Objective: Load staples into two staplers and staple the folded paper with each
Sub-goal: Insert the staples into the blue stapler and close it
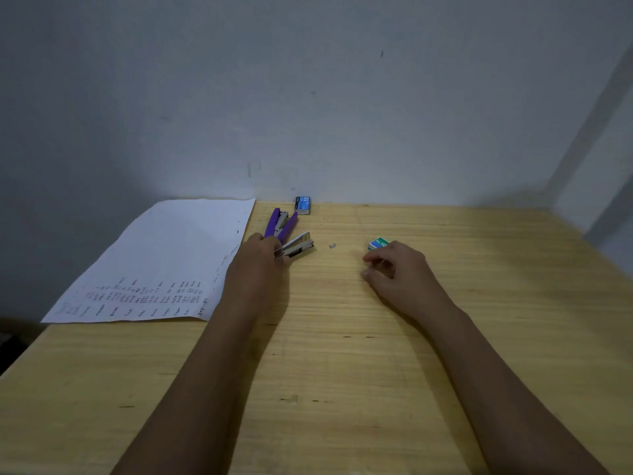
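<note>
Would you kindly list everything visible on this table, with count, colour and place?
Table: one, light wood, against a grey wall.
Paper: one sheet, white with print, far left of the table.
Purple stapler: one, purple and metal, open, right of the paper.
Silver stapler: one, metal, open, at the left hand's fingertips.
Blue box: one, blue, at the wall behind the purple stapler.
Green box: one, green, just beyond the right hand.
Staple bit: one, silver, between the silver stapler and the green box.
Left hand: one, on the silver stapler.
Right hand: one, fingers curled; contents unclear.
</note>
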Motion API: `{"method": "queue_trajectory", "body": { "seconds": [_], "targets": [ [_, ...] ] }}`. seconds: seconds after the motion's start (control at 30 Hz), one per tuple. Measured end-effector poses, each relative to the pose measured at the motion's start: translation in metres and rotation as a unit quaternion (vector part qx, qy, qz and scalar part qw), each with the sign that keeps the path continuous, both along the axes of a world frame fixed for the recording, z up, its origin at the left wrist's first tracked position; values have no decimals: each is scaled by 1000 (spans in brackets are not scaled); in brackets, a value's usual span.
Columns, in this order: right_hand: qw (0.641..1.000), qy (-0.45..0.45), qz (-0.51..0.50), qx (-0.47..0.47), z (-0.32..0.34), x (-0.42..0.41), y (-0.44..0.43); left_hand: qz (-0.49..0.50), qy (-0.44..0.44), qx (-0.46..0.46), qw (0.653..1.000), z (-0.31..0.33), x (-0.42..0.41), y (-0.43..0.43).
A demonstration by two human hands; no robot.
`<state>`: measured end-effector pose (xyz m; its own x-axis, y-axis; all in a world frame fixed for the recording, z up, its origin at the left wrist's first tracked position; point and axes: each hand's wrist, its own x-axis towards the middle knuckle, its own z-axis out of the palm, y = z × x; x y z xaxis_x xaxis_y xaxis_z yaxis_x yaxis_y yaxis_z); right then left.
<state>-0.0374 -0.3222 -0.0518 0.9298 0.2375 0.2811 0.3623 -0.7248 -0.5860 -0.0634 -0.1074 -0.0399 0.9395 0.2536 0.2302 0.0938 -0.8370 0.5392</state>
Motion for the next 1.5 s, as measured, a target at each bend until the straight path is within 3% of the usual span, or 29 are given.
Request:
{"method": "queue_trajectory", "body": {
  "seconds": [0.27,0.47,0.6,0.8,1.0,1.5],
  "targets": [
    [999,-14,42,9,0,2,3,-86,21,-97,991,12,-7,-16],
    [990,-13,50,129,3,0,10,-148,46,-21,988,16,-7,-21],
    [966,55,25,250,3,-1,12,-153,26,28,987,10,-10,-25],
    [940,104,24,323,2,2,14,-112,5,102,988,5,-13,-32],
    [921,126,21,368,0,5,12,-79,-14,112,990,2,-11,-34],
    [944,69,24,321,-1,3,16,-65,-22,77,995,0,-6,-36]
  ]
}}
